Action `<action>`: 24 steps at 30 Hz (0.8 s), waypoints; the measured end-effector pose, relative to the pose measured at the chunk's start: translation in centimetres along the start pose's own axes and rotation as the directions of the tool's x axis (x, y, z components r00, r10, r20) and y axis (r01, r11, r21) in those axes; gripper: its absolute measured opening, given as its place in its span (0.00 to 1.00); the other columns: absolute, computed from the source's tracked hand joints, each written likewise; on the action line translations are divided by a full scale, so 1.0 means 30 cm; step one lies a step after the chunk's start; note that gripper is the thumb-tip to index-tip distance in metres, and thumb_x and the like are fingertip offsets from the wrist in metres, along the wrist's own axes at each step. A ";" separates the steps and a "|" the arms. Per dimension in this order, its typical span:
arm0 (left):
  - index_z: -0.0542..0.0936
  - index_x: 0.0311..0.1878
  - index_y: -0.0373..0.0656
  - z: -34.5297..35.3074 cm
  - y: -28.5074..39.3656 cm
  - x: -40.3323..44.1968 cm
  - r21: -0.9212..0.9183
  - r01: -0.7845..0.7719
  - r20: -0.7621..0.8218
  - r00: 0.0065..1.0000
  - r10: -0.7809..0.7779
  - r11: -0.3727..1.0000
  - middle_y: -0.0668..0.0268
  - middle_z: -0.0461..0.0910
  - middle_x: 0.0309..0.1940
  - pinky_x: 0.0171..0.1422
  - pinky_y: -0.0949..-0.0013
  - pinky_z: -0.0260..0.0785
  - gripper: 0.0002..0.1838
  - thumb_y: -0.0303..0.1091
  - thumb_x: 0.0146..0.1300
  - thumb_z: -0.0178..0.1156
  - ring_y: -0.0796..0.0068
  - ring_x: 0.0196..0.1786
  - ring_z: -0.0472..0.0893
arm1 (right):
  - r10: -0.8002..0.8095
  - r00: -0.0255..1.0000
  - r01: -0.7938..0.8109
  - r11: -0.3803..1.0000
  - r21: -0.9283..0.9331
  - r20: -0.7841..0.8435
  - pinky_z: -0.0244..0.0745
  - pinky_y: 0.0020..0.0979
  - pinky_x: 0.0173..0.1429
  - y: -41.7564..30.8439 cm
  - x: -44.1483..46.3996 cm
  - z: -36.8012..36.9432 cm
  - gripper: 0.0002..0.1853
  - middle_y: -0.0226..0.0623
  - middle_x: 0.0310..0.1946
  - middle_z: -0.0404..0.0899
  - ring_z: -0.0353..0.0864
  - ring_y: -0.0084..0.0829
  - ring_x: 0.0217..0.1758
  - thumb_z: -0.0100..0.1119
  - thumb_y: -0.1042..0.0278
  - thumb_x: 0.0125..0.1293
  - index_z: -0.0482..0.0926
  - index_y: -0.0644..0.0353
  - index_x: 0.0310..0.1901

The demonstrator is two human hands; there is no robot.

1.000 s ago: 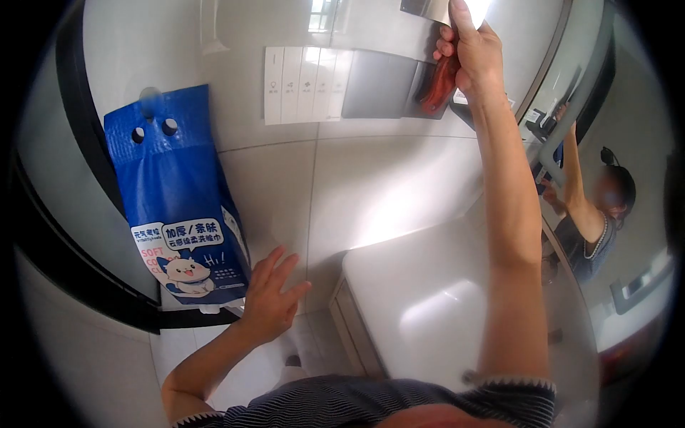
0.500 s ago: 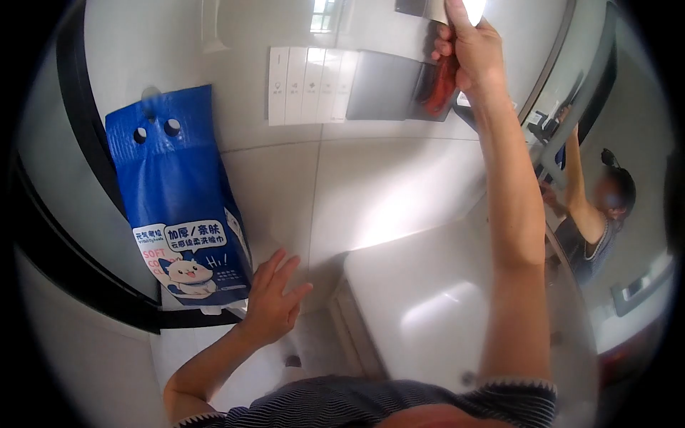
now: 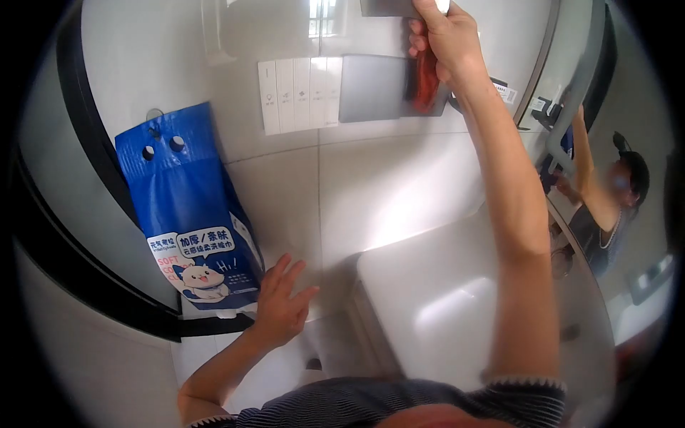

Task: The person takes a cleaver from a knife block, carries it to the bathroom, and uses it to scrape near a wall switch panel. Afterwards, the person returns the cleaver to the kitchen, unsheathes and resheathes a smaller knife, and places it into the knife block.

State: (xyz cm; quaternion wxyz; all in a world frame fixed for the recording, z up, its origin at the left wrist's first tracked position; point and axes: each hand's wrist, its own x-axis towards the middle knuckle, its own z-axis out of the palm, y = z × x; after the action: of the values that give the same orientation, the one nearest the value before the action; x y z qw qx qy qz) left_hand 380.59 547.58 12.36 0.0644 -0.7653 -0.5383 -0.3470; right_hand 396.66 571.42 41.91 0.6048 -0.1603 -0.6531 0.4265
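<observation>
We think the glossy tiled wall (image 3: 399,167) could get scratched if the red-handled metal tool (image 3: 427,75), at the far right, tilted inward. The blue face-towel bag (image 3: 193,203) hangs at left; a brush from the left hand (image 3: 282,307), empty, fingers spread and just beside it, might dislodge it. The right hand (image 3: 457,46) clasps the tool between thumb and fingers; a loosening grip could drop it. Since the earlier frame, we see the tool shifted slightly left.

1. Bag (image 3: 175,192) is super blue, with a white cartoon cat (image 3: 205,282) and pink lettering (image 3: 169,269)
2. Tool handle (image 3: 428,75): deep reddish brown
3. Switch strips (image 3: 301,96) are white, panel (image 3: 371,88) beside them's plain grey
4. Shirt (image 3: 321,401): dark, pale wavy stripes
</observation>
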 end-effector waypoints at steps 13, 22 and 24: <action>0.81 0.38 0.47 -0.013 0.005 -0.003 0.002 0.003 0.000 1.000 -0.003 1.000 0.51 0.66 0.58 0.63 0.50 0.58 0.16 0.20 0.43 0.62 0.46 0.65 0.60 | -0.005 0.999 0.005 1.000 -0.008 -0.033 0.61 0.24 0.16 -0.013 0.002 0.001 0.15 0.28 0.13 0.66 0.62 0.21 0.12 0.59 0.57 0.62 0.68 0.57 0.27; 0.81 0.39 0.47 -0.016 0.011 -0.002 0.009 0.007 0.007 1.000 -0.007 1.000 0.51 0.67 0.58 0.62 0.49 0.58 0.16 0.21 0.44 0.62 0.47 0.65 0.61 | -0.009 1.000 0.009 1.000 -0.001 0.009 0.61 0.24 0.16 -0.009 -0.003 0.016 0.15 0.27 0.13 0.66 0.62 0.21 0.13 0.59 0.56 0.62 0.68 0.57 0.27; 0.81 0.38 0.47 -0.015 0.013 -0.004 0.013 0.011 0.000 1.000 -0.011 1.000 0.52 0.67 0.58 0.62 0.49 0.58 0.16 0.21 0.43 0.62 0.47 0.64 0.61 | -0.020 1.000 0.020 1.000 0.015 0.007 0.61 0.24 0.16 -0.009 0.002 0.006 0.15 0.27 0.13 0.66 0.63 0.21 0.13 0.60 0.56 0.62 0.68 0.57 0.27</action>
State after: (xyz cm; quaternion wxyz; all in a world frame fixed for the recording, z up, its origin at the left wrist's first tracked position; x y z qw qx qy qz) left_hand 380.69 547.12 12.72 0.0674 -0.7620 -0.5445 -0.3441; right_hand 396.56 571.24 42.18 0.6078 -0.1475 -0.6537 0.4261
